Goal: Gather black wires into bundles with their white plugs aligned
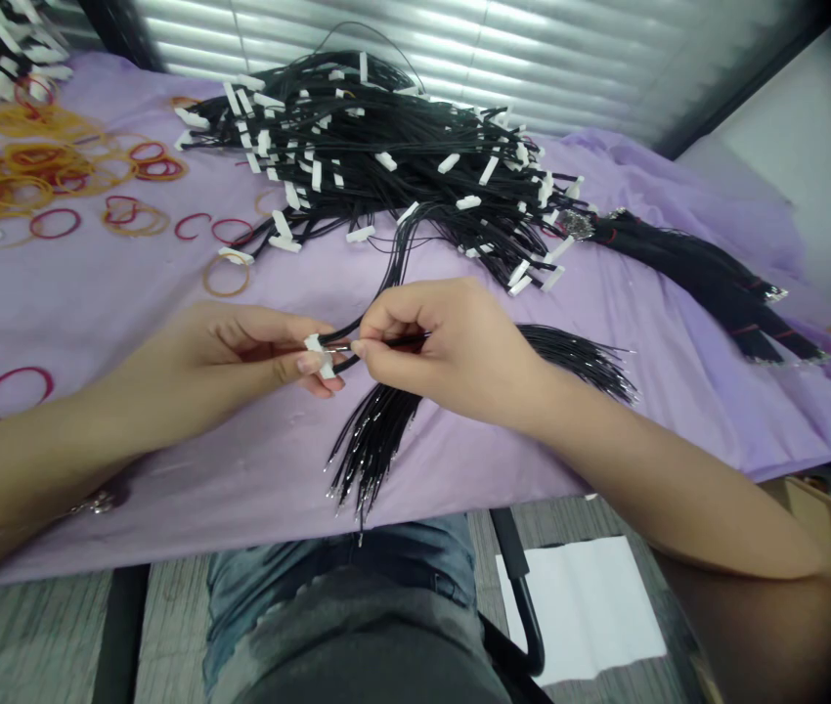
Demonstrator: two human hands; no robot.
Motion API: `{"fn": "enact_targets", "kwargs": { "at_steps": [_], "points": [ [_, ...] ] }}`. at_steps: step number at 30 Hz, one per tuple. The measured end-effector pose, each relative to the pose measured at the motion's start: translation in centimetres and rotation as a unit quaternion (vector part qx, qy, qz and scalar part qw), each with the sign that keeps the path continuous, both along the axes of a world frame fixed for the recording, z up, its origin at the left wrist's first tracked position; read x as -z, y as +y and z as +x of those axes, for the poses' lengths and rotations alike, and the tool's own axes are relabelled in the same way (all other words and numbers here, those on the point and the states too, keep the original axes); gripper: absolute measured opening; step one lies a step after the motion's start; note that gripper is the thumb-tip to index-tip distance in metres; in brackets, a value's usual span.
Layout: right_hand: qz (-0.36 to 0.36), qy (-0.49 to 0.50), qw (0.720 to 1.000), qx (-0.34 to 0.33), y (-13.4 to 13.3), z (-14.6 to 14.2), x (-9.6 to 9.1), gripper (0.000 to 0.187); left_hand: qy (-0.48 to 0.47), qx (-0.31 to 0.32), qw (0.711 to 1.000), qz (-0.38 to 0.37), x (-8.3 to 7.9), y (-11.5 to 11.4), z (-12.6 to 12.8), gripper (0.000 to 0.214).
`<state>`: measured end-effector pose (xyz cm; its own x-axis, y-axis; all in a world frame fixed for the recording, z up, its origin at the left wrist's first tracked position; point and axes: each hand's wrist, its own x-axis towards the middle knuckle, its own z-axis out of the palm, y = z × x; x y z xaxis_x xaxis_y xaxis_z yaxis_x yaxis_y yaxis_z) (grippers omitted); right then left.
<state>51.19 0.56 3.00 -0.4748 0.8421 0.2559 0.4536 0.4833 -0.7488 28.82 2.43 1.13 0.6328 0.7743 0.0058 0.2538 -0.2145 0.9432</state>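
Between the thumb and fingers of my left hand is a small white connector with black wires running from it. My right hand pinches a thin black wire close to its metal tip, which points at the connector and meets its edge; whether it sits inside I cannot tell. Under my right hand lies a bundle of loose black wires with bare silvery ends. Another fan of wire ends spreads out to the right of my right wrist.
A large heap of black cables with white connectors fills the back of the purple cloth. Yellow and red rubber bands lie at left. Tied black wire bundles rest at right. Below the table, white paper lies on the floor.
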Motion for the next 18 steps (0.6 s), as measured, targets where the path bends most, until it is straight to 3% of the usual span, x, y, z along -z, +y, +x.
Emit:
{"fn": "enact_targets", "kwargs": {
  "at_steps": [18],
  "points": [
    [0.052, -0.057, 0.997, -0.007, 0.20, -0.41, 0.89, 0.016, 0.060, -0.012, 0.994, 0.095, 0.58, 0.39, -0.50, 0.017]
  ]
}}
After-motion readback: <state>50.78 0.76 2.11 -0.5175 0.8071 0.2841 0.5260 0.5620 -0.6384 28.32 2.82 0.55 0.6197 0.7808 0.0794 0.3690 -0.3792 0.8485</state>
